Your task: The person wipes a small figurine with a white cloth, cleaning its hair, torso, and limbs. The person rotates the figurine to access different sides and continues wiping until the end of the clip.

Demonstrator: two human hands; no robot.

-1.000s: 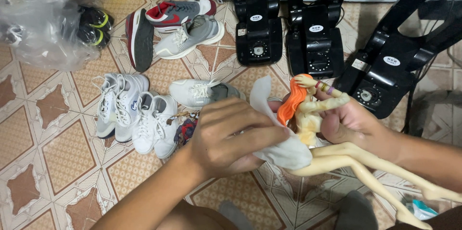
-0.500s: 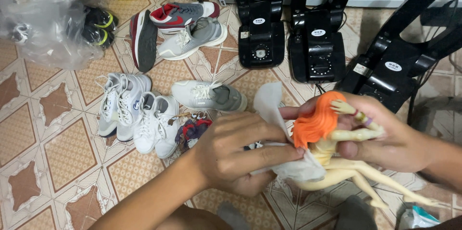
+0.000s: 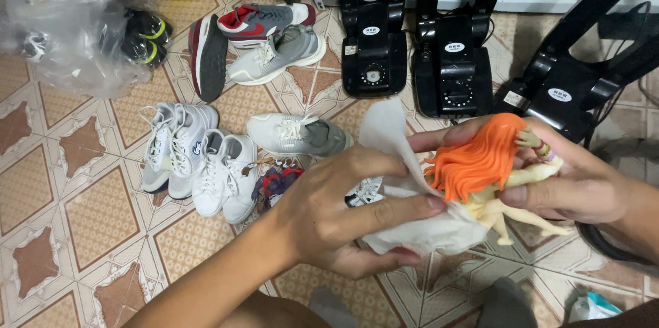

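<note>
My right hand [image 3: 576,180] is wrapped around the orange-haired figurine [image 3: 491,173], fingers clamped over its torso. My left hand [image 3: 350,211] pinches a white wipe [image 3: 412,225] against its hair and lower body. White sneakers [image 3: 199,156] lie on the tiled floor [image 3: 62,211] below-left.

The left hand [image 3: 343,211], its bare forearm reaching up from the lower left, is curled with fingers [image 3: 405,206] and thumb pinched on a crumpled white cloth [image 3: 419,232] pressed against the small orange-haired plastic doll [image 3: 480,163]. To the doll's right, the right hand [image 3: 570,177] cups it, fingers wrapped over the top and thumb beneath.
</note>
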